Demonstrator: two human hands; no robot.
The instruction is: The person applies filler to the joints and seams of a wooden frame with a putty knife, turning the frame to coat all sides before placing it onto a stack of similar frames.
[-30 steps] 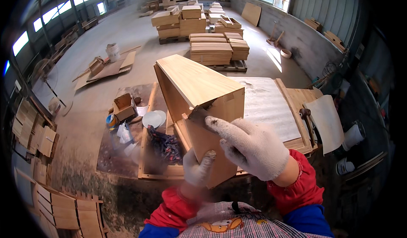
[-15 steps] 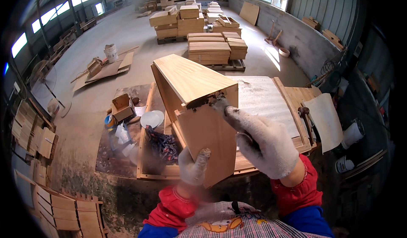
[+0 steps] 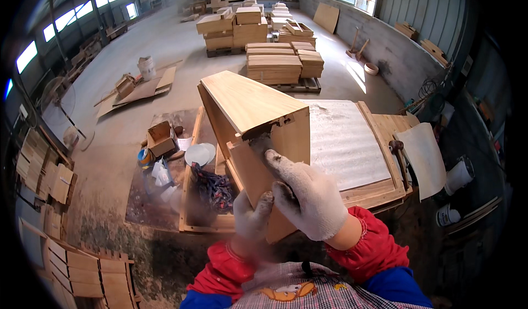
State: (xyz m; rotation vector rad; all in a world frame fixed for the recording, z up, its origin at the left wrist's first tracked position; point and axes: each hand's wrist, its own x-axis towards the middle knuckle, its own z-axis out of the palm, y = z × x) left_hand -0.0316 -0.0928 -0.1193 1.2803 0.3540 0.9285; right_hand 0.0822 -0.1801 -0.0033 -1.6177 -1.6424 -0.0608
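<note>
Currently the wooden box [image 3: 250, 138] stands tilted over the tabletop [image 3: 352, 144], near the person's chest. Left hand [image 3: 252, 216] supports its lower front panel, fingers curled against it; right hand [image 3: 308, 196] presses a dark tool [image 3: 263, 144] to the panel's upper edge, fingers closed around it.

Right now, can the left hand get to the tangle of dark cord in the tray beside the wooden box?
Probably yes. The left hand props the wooden box from below, and the dark cord lies just to its left in the open tray, nothing between. It would have to let go of the box first.

Wooden box [image 3: 258, 138] blocks front; foam-covered bench [image 3: 344, 144] right open.
</note>
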